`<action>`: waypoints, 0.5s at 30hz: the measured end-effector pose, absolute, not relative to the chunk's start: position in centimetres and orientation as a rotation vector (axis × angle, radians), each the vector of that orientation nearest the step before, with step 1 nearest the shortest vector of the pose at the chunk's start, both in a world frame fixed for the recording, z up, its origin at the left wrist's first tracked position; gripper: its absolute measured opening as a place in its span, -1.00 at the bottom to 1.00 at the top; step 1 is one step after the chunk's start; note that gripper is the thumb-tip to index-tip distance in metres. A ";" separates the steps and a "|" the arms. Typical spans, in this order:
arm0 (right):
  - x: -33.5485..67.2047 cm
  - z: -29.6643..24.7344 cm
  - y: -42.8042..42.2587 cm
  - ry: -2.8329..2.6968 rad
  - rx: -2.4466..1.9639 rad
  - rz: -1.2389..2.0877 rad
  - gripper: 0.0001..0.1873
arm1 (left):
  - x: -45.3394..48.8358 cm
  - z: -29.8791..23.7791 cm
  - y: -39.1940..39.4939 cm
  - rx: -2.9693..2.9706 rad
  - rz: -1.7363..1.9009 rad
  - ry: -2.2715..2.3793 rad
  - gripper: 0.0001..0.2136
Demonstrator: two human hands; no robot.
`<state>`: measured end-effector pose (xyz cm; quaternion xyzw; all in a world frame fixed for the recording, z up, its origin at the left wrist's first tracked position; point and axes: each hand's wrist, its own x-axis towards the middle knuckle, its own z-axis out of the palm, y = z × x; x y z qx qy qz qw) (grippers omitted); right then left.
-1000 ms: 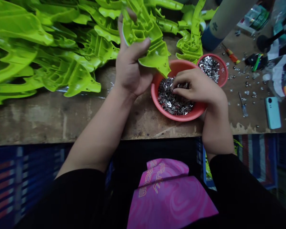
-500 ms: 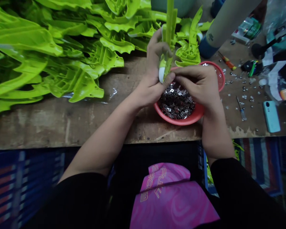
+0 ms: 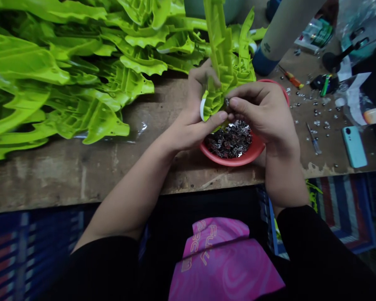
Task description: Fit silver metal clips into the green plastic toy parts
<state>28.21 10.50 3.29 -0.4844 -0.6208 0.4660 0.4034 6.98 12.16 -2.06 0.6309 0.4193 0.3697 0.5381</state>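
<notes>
My left hand [image 3: 197, 113] grips a lime-green moulded plastic part [image 3: 221, 54] with a white edge, held upright above the table. Its ribbed inner side faces me. The thumb and fingertips of my right hand [image 3: 260, 108] are pinched at the part's lower right edge, on a small metal clip [image 3: 227, 103] that is mostly hidden. Under both hands stands a red plastic bowl [image 3: 232, 161] full of loose metal clips [image 3: 228, 142].
A pile of lime-green plastic parts [image 3: 81, 71] covers the table's left and back. To the right are a grey-and-blue cylinder [image 3: 278, 37], an orange screwdriver [image 3: 291, 77], a thin screwdriver [image 3: 313, 138], scattered metal bits, and a turquoise phone [image 3: 354, 146]. Blue crates [image 3: 34, 251] stand below the table edge.
My left hand has turned the green part so its ribbed side shows instead of its narrow edge. My right fingertips stay at its edge. The whole view has shifted slightly.
</notes>
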 end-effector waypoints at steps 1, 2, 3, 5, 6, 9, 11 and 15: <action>28.1 3.2 10.5 -1.591 -1.224 1.172 -0.52 | 7.0 -2.1 12.1 1.537 0.877 0.990 -0.44; 28.0 3.0 10.6 -1.615 -1.226 1.165 -0.48 | 7.1 -2.2 12.0 1.572 0.882 0.979 -0.43; 27.9 2.8 10.6 -1.634 -1.229 1.159 -0.44 | 7.1 -2.3 12.1 1.600 0.899 0.963 -0.43; 27.7 2.4 10.8 -1.641 -1.216 1.147 -0.37 | 7.3 -2.6 12.4 1.640 0.986 0.890 -0.42; 27.7 2.1 10.9 -1.637 -1.187 1.147 -0.34 | 7.4 -2.9 12.7 1.648 1.058 0.831 -0.41; 27.6 1.6 11.2 -1.624 -1.077 1.148 -0.30 | 7.8 -4.2 14.2 1.653 1.291 0.591 -0.40; 27.6 1.4 11.3 -1.634 -1.048 1.103 -0.30 | 8.1 -5.0 15.2 1.673 1.375 0.477 -0.42; 27.3 1.3 11.3 -1.701 -1.057 0.893 -0.31 | 8.0 -5.1 15.6 1.686 1.403 0.501 -0.46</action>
